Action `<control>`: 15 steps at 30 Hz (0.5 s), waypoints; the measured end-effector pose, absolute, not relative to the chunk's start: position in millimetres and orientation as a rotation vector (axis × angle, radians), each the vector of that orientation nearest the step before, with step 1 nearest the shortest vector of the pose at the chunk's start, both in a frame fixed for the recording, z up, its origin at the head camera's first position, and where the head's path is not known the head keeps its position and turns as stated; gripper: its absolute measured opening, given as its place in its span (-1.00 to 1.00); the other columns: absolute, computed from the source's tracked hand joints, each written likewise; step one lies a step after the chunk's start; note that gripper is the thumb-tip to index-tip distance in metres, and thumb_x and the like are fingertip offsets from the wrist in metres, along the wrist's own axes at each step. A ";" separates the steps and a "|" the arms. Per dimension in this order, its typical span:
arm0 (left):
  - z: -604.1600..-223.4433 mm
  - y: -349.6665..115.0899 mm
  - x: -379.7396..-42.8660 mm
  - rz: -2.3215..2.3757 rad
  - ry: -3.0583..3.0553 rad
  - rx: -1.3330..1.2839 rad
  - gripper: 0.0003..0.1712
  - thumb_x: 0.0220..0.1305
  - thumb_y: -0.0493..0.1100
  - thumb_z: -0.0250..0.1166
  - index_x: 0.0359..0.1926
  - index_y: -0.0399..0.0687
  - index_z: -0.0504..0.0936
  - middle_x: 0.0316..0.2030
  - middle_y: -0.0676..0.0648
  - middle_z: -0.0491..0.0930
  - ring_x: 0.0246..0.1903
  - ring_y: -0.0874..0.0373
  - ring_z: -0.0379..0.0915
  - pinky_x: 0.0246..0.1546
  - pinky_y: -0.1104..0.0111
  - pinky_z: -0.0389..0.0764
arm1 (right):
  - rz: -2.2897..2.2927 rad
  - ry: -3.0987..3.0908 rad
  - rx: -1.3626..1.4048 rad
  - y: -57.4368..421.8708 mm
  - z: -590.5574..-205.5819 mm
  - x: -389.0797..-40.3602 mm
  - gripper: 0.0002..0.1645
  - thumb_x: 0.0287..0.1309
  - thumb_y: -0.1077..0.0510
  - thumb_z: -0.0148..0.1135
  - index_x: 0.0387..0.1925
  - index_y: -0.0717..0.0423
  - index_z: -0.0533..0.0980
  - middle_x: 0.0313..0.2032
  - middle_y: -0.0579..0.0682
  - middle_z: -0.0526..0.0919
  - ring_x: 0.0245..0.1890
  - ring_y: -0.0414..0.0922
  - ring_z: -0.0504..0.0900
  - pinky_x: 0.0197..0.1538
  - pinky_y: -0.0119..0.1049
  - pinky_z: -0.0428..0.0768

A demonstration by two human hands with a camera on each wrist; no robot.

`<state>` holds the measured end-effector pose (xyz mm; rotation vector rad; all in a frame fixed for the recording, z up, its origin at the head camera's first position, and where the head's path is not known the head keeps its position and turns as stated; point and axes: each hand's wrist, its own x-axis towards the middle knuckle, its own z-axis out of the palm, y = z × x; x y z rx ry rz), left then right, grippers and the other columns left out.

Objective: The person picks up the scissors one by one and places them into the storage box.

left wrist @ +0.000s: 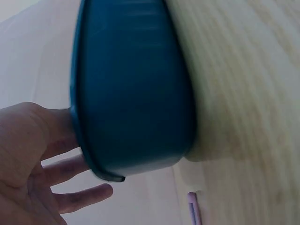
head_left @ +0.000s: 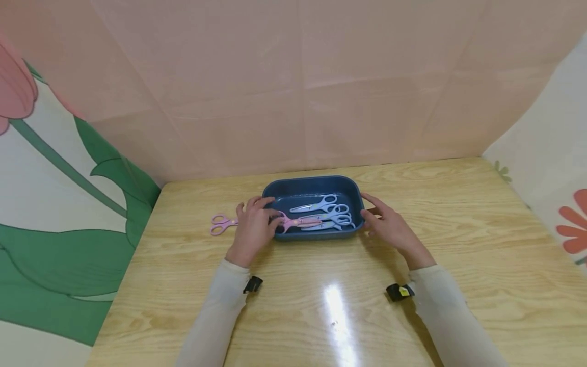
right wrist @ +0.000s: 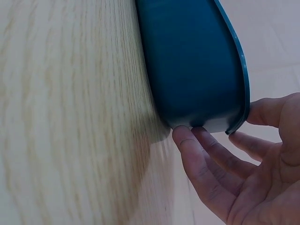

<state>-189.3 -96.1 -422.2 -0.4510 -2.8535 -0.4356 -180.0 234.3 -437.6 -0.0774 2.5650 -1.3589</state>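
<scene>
A dark blue rectangular tray (head_left: 312, 235) stands on the wooden table near the wall. My left hand (head_left: 255, 227) reaches over its left end, and the thumb and index finger pinch the handle end of pink scissors (head_left: 298, 223). These scissors lie over several light blue scissors (head_left: 324, 205) in the tray, blades pointing right. In the left wrist view the tray's wall (left wrist: 136, 93) hides the fingertips. At the tray's right end, my right hand (head_left: 384, 220) touches the outer wall with loosely bent fingers (right wrist: 220, 159). A second pair of pink scissors (head_left: 222, 224) lies left of my left hand.
The wood-grain table (head_left: 458, 229) spreads out on both sides of the tray and in front. Behind it rises a pink-covered wall (head_left: 298, 102). Flower-patterned panels border the left and right. A black strap piece (head_left: 400, 292) sits at the right wrist.
</scene>
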 end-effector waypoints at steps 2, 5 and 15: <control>-421.3 -100.3 -189.9 -0.497 -2.854 -0.419 -0.77 0.30 0.01 0.36 -0.15 0.04 0.81 0.23 -0.02 0.58 0.30 -0.09 0.35 0.29 -0.33 0.24 | -1.373 2.556 -0.088 234.5 -438.2 -180.5 -0.31 0.53 -0.07 -0.09 0.57 -0.19 0.01 0.25 0.38 0.46 -0.10 0.08 0.69 -0.08 -0.10 0.74; -418.1 -108.4 -192.1 -0.571 -2.839 -0.378 -0.75 0.36 0.02 0.31 -0.10 0.03 0.78 0.22 -0.03 0.58 0.29 -0.09 0.36 0.29 -0.30 0.24 | -1.377 2.550 -0.094 234.7 -438.7 -180.9 -0.31 0.53 -0.07 -0.09 0.57 -0.19 0.01 0.25 0.39 0.45 -0.10 0.07 0.69 -0.08 -0.11 0.74; -409.7 -152.6 -197.1 -0.761 -2.800 -0.240 -0.74 0.33 -0.11 0.32 -0.05 -0.11 0.75 0.14 -0.15 0.63 0.21 -0.22 0.45 0.23 -0.22 0.41 | -1.385 2.544 -0.085 235.4 -438.3 -180.4 -0.31 0.52 -0.09 -0.08 0.57 -0.23 0.01 0.26 0.38 0.45 -0.11 0.07 0.68 -0.10 -0.12 0.74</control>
